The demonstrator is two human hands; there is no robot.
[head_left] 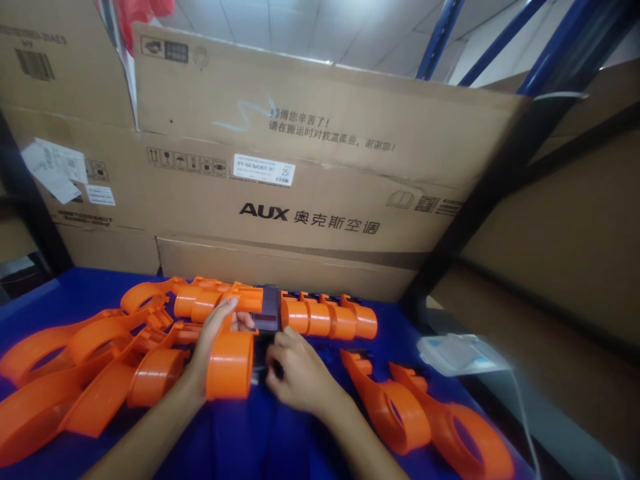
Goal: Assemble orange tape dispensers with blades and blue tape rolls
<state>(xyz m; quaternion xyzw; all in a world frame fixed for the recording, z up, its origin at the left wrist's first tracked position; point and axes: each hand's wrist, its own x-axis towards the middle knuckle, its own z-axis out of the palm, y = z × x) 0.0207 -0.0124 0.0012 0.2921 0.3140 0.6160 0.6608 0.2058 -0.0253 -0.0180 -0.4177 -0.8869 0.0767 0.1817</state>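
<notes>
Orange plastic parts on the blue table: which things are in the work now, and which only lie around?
In hand:
- left hand on an orange cylinder part
- right hand at a dark block

Lying about:
- orange handle shells
- row of orange cylinders
- clear plastic bag
- AUX cardboard box

Around the hands on the table [240, 440] — a heap of shells [85, 367] left, two shells [425, 420] right, cardboard boxes [300, 167] behind.
</notes>
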